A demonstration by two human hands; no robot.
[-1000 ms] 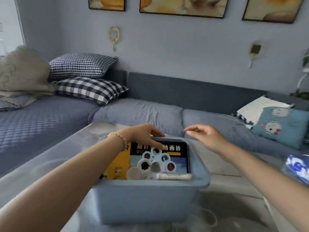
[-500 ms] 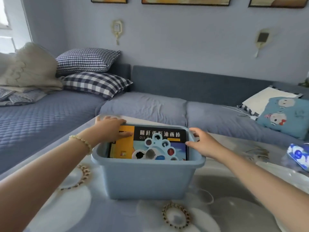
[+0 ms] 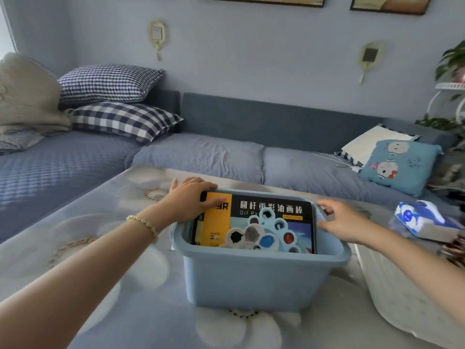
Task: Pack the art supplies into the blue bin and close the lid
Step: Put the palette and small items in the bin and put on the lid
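**Getting the pastel box down flat into the bin**

The left hand holds the far left corner of the oil pastel box, with the thumb on its yellow strip and the fingers bent over the far edge. The box leans inside the blue bin, which stands on the bench. A paint palette lies on the box. The right hand is spread and relaxed and touches the box's right edge near the rim. In my judgement both hands should press down evenly until the box sinks below the rim, otherwise a lid cannot sit. The box reads "圓杆重彩油画棒" and "Oil Pa"; the rest is covered.
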